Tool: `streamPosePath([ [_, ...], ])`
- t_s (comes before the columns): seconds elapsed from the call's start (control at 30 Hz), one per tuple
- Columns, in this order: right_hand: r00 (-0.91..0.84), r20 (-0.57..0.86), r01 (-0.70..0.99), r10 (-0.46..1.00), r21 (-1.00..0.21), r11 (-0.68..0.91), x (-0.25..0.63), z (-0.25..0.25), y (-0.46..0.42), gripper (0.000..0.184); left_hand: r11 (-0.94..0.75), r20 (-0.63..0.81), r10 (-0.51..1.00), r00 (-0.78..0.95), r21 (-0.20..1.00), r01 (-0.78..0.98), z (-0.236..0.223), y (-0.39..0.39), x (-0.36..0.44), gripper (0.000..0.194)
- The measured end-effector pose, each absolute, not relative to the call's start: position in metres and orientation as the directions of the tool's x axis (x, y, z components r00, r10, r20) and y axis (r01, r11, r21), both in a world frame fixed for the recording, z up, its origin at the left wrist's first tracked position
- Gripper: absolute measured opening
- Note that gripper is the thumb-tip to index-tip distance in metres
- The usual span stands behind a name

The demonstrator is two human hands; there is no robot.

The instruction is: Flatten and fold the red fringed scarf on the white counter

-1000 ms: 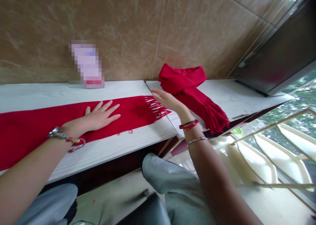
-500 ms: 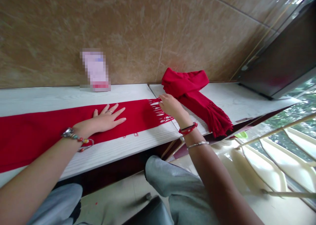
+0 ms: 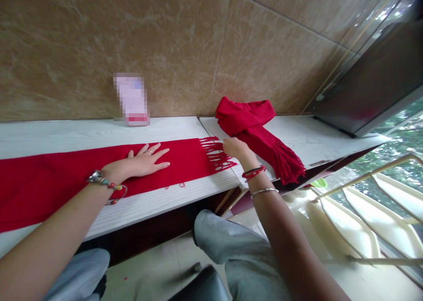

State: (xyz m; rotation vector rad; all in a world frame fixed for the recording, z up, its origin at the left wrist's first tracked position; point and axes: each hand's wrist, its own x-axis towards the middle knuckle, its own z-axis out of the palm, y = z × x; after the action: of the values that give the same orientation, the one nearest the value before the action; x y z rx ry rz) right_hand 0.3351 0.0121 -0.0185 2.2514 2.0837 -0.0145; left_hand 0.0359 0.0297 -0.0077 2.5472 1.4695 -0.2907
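A red scarf (image 3: 180, 157) lies stretched flat along the white tabletop, its fringe (image 3: 216, 155) at the right end. My left hand (image 3: 145, 161) rests palm down on the cloth with fingers spread, a ring on one finger. My right hand (image 3: 238, 150) is closed at the fringe, its curled fingers pinching strands near their tips. Exactly which strands it holds is hidden by the fingers. Just beyond that hand lies a second red scarf (image 3: 246, 122), loosely folded, its fringed end hanging slightly over the table's front edge.
A blurred pinkish-white object (image 3: 134, 100) leans on the brown tiled wall (image 3: 178, 54). Small red thread bits (image 3: 182, 185) lie near the front edge of the white table (image 3: 158, 124). A dark panel (image 3: 366, 80) stands at the right, above stacked cream chairs (image 3: 360, 221).
My right hand has moved slightly right, toward the ends of the fringe, and the upper strands show more. My left hand stays flat on the scarf. The view has shifted a little.
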Motion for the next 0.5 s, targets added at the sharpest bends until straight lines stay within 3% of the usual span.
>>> streamPosePath([
  [0.13,-0.169,0.242,0.978,0.955,-0.076,0.192,0.31,-0.02,0.027,0.04,-0.454,-0.118,0.883,0.454,0.026,0.89,-0.008,0.037,0.048,0.06],
  [0.23,-0.268,0.19,0.952,0.944,-0.101,0.29,0.298,-0.032,0.034,0.039,-0.387,-0.106,0.915,0.389,0.038,0.921,-0.016,0.047,0.052,0.06],
  [0.33,-0.144,0.105,0.985,0.984,-0.082,0.153,0.31,-0.038,0.032,0.04,-0.355,-0.195,0.912,0.36,0.06,0.933,-0.023,0.052,0.05,0.062],
  [0.4,-0.02,0.078,0.998,0.997,-0.065,0.025,0.327,-0.035,0.026,0.04,-0.358,-0.196,0.91,0.365,0.07,0.931,-0.025,0.051,0.048,0.061],
  [0.5,0.048,0.075,0.998,0.996,-0.037,-0.046,0.346,-0.02,0.016,0.036,-0.356,-0.169,0.915,0.366,0.087,0.931,-0.025,0.048,0.047,0.06],
])
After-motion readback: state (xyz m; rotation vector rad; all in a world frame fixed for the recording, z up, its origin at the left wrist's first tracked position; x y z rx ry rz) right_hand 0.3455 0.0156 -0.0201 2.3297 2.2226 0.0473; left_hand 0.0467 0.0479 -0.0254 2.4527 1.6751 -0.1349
